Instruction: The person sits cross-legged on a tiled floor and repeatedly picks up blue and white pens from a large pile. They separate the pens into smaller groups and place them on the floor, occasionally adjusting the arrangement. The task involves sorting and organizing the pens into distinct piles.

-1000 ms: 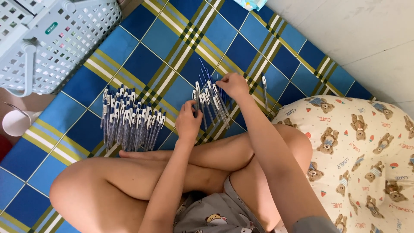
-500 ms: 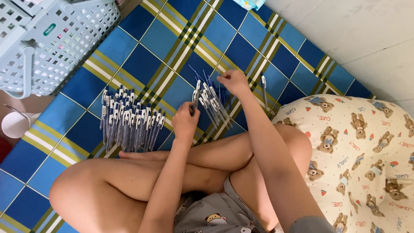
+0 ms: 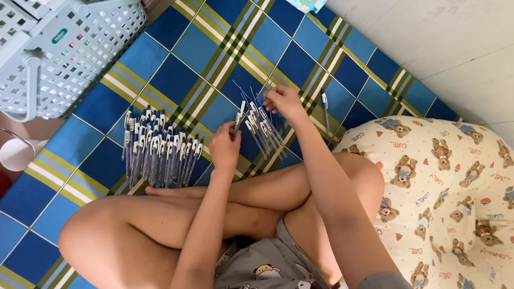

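Pens: small bunch on mat, long axes diagonal, tips up-left (fanned).
Left hand: fingers closed on one pen.
Right hand: pinching bunch's tips.
Change: barely any.

This looks like a room in a home. The person sits cross-legged, bare-legged, on a blue checked mat spread over a pale tiled floor. A cushion printed with teddy bears lies just beside the knee, and a white plastic laundry-style basket stands at the mat's corner.
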